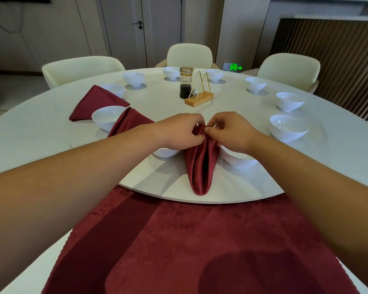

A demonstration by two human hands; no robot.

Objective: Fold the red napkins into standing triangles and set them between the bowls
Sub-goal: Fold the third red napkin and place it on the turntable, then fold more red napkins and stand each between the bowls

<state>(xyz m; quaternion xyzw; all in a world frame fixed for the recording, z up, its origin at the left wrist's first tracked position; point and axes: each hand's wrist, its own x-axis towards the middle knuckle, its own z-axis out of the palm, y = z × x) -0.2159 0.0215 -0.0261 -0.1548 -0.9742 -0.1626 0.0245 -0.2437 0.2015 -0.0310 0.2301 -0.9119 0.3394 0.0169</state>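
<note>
Three cream chairs (83, 66) ring the far edge of the round white table (30, 141). Behind them, upper centre, stands a pale door (162, 28) (dark handle); dark slatted panelling (338, 49) fills the upper right, a green exit sign (235, 67) glowing beside it.

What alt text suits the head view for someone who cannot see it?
The left hand and right hand pinch the far end of a folded red napkin set between two white bowls near the round tabletop's edge. Two more folded napkins sit by bowls at left; flat red cloth lies in front.
</note>
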